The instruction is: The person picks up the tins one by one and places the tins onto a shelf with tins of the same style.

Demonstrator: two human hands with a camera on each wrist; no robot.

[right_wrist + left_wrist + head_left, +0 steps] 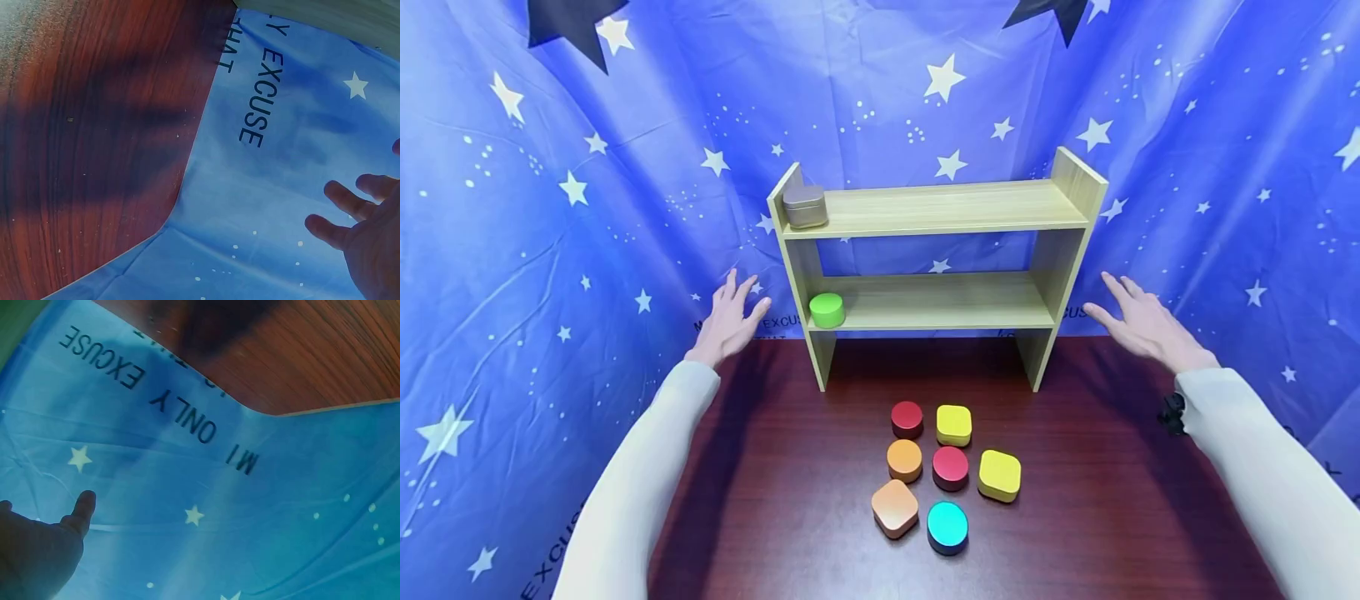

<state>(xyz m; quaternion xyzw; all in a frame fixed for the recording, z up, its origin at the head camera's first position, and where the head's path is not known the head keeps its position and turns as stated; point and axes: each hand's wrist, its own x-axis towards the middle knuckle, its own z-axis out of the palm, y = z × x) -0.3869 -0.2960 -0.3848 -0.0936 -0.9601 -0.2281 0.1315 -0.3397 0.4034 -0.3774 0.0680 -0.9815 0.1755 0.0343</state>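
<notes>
Fingers spread, empty, left hand (727,322) and right hand (1148,325); careless reach could knock front-edge green cylinder (827,311) off wooden shelf (940,302).

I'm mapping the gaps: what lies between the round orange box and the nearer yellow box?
In the head view, the nearer round red box lies between the round orange box and the nearer yellow box.
</notes>
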